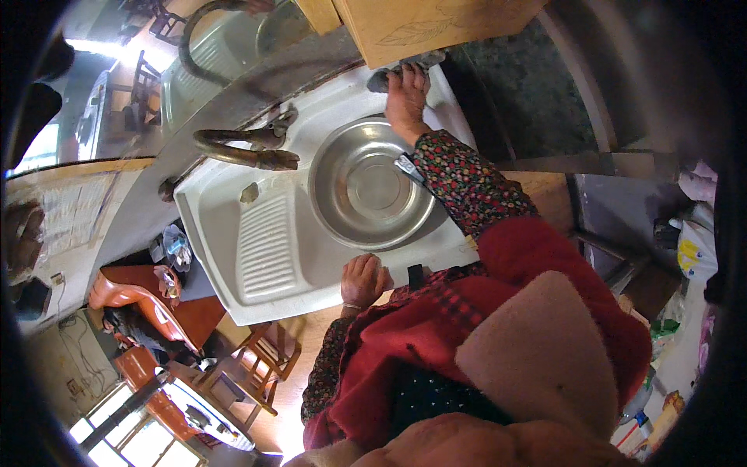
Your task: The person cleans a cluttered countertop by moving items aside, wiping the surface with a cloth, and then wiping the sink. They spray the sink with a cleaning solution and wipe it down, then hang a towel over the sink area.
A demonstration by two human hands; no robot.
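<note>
My right hand (409, 96) is closed on a grey cloth (379, 80) at the back right corner of the white sink (327, 292), beneath the edge of a wooden box or cabinet. Inside the sink's bowl sits a round stainless-steel basin (379, 187), with no contents visible. On the front rim, just below the basin, my left hand (363, 283) rests with its fingers curled together and no object seen in it. A curved metal faucet (245, 154) reaches over the sink from the back left. A small pale piece (249, 193), perhaps soap, lies above the ribbed drainboard (268, 245).
The wooden box or cabinet (432, 26) overhangs the back right corner. Beside the sink is a dark countertop (525, 93). A reflective panel stands behind the faucet. Lower left are a wooden chair (262, 362), orange-brown furniture (163, 303) and a table; bags and bottles lie far right.
</note>
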